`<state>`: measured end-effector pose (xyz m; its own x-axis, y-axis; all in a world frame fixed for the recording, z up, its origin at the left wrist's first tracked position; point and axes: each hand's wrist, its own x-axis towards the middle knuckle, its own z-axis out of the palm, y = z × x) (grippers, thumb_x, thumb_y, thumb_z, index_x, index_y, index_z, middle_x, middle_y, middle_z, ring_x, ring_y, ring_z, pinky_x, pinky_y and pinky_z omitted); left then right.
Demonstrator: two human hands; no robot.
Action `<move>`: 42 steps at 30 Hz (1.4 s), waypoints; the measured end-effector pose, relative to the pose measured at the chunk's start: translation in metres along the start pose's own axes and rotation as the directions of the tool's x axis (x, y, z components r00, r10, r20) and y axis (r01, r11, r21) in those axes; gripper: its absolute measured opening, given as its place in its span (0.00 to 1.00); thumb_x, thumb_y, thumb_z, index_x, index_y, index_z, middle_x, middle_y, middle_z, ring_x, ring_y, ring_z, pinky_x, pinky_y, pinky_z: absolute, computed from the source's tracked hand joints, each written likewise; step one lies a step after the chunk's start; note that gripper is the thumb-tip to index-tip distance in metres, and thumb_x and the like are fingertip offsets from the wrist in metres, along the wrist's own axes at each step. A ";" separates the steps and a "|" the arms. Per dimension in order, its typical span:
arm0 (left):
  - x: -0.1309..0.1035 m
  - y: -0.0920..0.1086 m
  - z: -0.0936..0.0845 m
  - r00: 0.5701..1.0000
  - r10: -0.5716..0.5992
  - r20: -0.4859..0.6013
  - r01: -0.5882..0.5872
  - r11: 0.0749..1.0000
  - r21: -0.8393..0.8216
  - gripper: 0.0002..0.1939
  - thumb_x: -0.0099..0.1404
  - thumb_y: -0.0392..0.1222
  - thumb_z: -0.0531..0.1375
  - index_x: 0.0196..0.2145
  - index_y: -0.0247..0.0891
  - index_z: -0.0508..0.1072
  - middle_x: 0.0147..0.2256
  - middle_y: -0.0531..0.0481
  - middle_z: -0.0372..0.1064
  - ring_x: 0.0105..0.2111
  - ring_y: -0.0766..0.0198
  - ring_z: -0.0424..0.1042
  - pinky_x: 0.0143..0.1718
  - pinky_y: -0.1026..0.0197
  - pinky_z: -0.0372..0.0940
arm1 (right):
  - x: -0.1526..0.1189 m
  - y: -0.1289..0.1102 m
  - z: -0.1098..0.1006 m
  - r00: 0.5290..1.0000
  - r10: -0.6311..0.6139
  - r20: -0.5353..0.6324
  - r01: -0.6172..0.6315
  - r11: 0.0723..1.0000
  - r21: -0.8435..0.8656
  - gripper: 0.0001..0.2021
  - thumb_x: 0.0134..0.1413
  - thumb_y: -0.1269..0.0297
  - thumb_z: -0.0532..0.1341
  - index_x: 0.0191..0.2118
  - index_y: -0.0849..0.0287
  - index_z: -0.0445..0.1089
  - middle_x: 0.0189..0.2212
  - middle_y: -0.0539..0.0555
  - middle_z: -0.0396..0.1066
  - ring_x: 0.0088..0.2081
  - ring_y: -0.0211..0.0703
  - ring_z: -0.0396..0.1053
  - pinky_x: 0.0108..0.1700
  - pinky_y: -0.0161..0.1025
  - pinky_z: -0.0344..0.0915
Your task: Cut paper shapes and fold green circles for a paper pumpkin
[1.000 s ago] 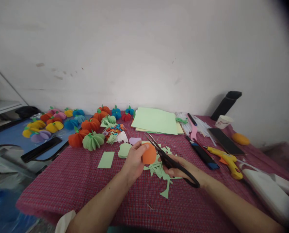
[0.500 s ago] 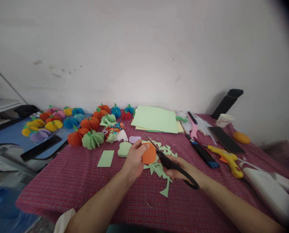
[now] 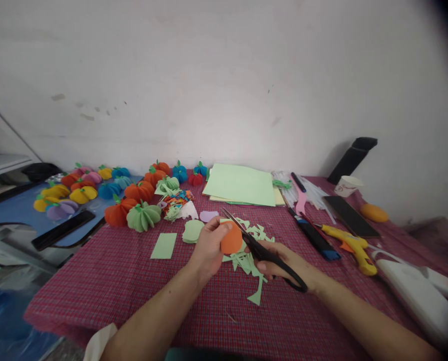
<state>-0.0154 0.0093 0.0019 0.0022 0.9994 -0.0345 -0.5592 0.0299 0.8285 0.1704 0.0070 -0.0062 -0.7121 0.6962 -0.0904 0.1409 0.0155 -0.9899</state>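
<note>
Between the thumb and fingers of my left hand (image 3: 209, 245) is a round orange paper piece (image 3: 231, 239). My right hand (image 3: 278, 258) grips the black handles of a pair of scissors (image 3: 261, 250), whose blades point up and left along the top right edge of the orange piece. Pale green paper scraps (image 3: 246, 263) lie on the cloth beneath and behind both hands. Left of my left hand are a stack of rounded green pieces (image 3: 192, 231) and a green rectangle (image 3: 164, 245).
Several paper pumpkins (image 3: 144, 216) stand at the left and back. Green sheets (image 3: 241, 185) lie near the wall. On the right are a yellow glue gun (image 3: 354, 245), a cutter (image 3: 314, 235), a dark phone-like slab (image 3: 350, 215) and a paper cup (image 3: 348, 186).
The scissors and my right hand have shifted very slightly to the left. My left hand and the orange piece look unmoved.
</note>
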 end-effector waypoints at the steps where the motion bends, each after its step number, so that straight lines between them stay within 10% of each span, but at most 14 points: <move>1: 0.000 0.000 0.000 1.000 -0.003 -0.002 0.003 1.000 0.002 0.06 0.52 0.37 0.59 0.23 0.36 0.62 0.20 0.57 0.61 0.19 0.73 0.60 0.22 0.68 0.56 | 0.000 0.000 0.000 1.000 0.001 -0.002 -0.001 1.000 -0.005 0.18 0.50 0.57 0.58 0.45 0.61 0.61 0.24 0.47 0.57 0.23 0.31 0.55 0.25 0.31 0.54; 42: -0.001 0.001 0.002 0.994 -0.111 -0.015 0.112 0.990 0.091 0.08 0.44 0.38 0.63 0.21 0.34 0.67 0.19 0.54 0.65 0.18 0.71 0.62 0.22 0.66 0.58 | -0.004 0.002 -0.020 0.996 0.030 0.083 -0.025 0.998 -0.061 0.23 0.48 0.54 0.59 0.48 0.60 0.60 0.26 0.48 0.57 0.25 0.32 0.55 0.27 0.32 0.56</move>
<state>-0.0145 0.0087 0.0034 0.0515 0.9896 -0.1344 -0.4778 0.1426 0.8668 0.1872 0.0180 -0.0059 -0.7621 0.6347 -0.1283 0.1998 0.0419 -0.9789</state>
